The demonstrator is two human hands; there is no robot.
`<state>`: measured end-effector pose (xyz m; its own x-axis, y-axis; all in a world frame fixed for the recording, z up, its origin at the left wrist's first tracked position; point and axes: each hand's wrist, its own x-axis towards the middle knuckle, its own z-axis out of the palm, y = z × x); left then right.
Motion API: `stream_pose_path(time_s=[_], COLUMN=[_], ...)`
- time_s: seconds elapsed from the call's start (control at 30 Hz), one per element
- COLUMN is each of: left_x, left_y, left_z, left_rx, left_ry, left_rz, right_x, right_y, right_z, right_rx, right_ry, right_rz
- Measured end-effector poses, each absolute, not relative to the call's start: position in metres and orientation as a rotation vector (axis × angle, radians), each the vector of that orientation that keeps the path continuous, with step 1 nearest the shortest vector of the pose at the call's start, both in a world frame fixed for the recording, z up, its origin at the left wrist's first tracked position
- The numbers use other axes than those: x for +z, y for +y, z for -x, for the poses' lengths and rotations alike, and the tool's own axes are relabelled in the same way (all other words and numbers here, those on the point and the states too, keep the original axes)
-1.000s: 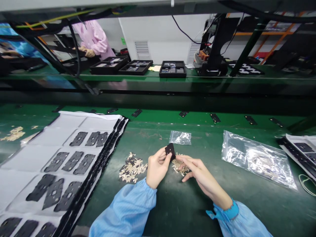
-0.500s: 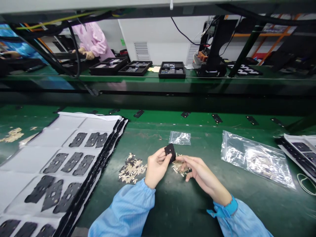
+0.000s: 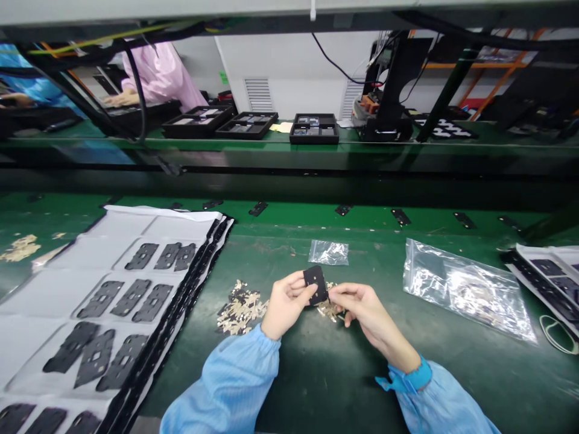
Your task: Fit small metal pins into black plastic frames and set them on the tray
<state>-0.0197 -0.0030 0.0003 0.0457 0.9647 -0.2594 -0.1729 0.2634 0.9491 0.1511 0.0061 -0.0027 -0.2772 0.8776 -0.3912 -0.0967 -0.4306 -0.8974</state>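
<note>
Between its thumb and fingers, my left hand holds a small black plate with tiny light spots, tilted above the green table. My right hand is at the plate's lower right edge, thumb and index finger pinched together; what they hold, if anything, is too small to name. Under the right fingers lies a pile of small pale pieces, partly hidden. Left of my left hand is a larger pile of pale and dark pieces.
White compartment trays with black plates stand at the left. A small clear bag lies behind the hands, a larger bag at right. Black plates line the back strip. Two people work beyond the shelf.
My right hand's fingers have closed from spread to a pinch at the plate's edge. The plate has turned slightly in my left hand. Along the back strip, the black plates have shifted slightly right.
</note>
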Motion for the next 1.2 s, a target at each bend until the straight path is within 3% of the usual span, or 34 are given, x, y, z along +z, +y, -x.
stream_pose_path(time_s=[0.6, 1.0, 1.2], left_x=[0.007, 0.008, 0.011], left_y=[-0.005, -0.008, -0.008], left_z=[0.020, 0.022, 0.018], left_rx=[1.081, 1.011, 1.139], left_ry=[1.064, 0.917, 0.988], left_rz=[-0.792, -0.776, -0.775], right_x=[-0.007, 0.003, 0.009], right_y=[0.003, 0.003, 0.004], right_z=[-0.151, -0.156, -0.156], right_rx=[1.885, 2.236, 2.007], right_ry=[-0.908, -0.702, -0.805], right_rz=[1.197, 1.033, 1.030])
